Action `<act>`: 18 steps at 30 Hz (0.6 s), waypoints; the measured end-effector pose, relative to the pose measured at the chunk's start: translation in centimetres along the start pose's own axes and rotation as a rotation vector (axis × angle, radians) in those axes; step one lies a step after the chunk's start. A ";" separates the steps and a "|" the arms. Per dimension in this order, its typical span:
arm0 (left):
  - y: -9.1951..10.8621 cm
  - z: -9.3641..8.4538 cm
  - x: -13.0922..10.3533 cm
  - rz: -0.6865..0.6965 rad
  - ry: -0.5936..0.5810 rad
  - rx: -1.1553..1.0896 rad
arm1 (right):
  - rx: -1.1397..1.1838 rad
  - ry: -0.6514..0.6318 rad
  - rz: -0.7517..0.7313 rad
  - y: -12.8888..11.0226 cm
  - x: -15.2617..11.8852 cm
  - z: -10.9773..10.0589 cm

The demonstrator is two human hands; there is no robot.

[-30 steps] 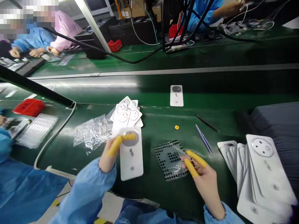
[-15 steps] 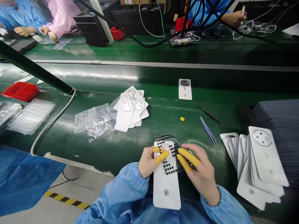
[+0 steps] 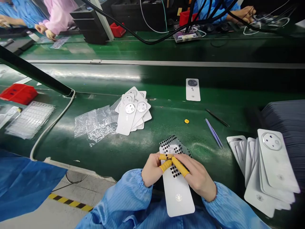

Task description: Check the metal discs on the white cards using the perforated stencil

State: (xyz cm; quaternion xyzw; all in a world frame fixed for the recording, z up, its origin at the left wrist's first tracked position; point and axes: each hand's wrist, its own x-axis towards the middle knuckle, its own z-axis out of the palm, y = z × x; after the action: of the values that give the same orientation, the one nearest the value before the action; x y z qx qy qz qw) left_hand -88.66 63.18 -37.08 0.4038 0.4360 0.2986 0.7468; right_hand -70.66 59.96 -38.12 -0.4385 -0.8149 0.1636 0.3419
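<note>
A white phone back cover (image 3: 179,200) with a round printed mark slants downward in front of me. Across its upper part lies a clear sheet of black dot stickers (image 3: 184,149), curled away at the far end. My left hand (image 3: 153,168), with yellow finger cots on thumb and forefinger, pinches the cover and sheet at their left edge. My right hand (image 3: 196,175), also in yellow cots, is closed over the sheet from the right. The fingertips of both hands meet above it; whether a single dot is between them cannot be made out.
Phone back covers are piled left of centre (image 3: 127,119) and at right (image 3: 277,162); another cover (image 3: 193,92) lies farther back. Purple tweezers (image 3: 214,133), dark tweezers (image 3: 217,117) and a yellow cot (image 3: 186,121) lie between. Bubble bags (image 3: 97,122) lie left. Co-workers sit opposite.
My right hand has moved left, bringing its fingers against my left fingertips over the dotted sheet. The cover's lower end has swung to the right. The sheet's far end has shifted.
</note>
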 end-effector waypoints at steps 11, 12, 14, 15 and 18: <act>-0.3 -1.9 0.7 0.127 0.038 0.472 | 0.312 0.094 0.281 2.3 0.4 2.5; 0.1 -2.8 0.6 0.122 0.076 0.454 | 0.330 0.120 0.320 2.6 0.3 2.7; 1.2 -4.5 -0.2 0.137 0.230 0.402 | 0.362 0.163 0.375 3.0 0.2 3.0; 1.8 -5.1 -0.7 0.172 0.334 0.371 | 0.376 0.180 0.394 3.0 0.2 3.0; 3.5 -5.0 -2.4 0.283 0.521 0.242 | 0.377 0.261 0.435 2.1 0.6 2.2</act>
State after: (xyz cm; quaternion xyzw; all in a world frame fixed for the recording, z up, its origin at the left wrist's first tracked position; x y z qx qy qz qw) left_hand -94.50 64.69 -34.58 0.4561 0.5845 0.4388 0.5078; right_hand -71.13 61.70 -40.69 -0.5488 -0.6065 0.3232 0.4760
